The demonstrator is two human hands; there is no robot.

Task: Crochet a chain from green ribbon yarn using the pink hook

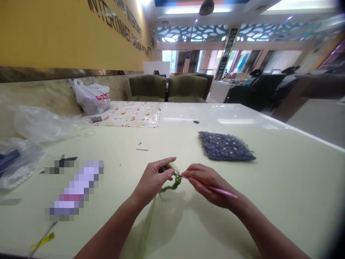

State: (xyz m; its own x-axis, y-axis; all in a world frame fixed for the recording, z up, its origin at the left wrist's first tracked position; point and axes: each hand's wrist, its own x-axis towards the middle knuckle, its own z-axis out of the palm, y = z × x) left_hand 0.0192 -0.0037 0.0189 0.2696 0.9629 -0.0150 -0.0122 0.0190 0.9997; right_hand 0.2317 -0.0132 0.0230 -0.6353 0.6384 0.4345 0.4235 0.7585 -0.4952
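Above the pale table, my left hand [157, 177] pinches a curved strip of green crochet [174, 182], its index finger stretched out. A sheer green ribbon [147, 225] hangs from that hand toward the near table edge. My right hand [207, 181] is closed round a pink crochet hook [222, 191], whose tip meets the green crochet between both hands. Part of the crochet is hidden behind the left fingers.
A dark blue beaded crochet piece [226, 146] lies at the right. A purple needle [142, 149] and a small blue ring [139, 143] lie ahead. Leftward are a blurred purple object [78, 187], black scissors [64, 162], clear plastic bags [40, 124] and a white bag [93, 97].
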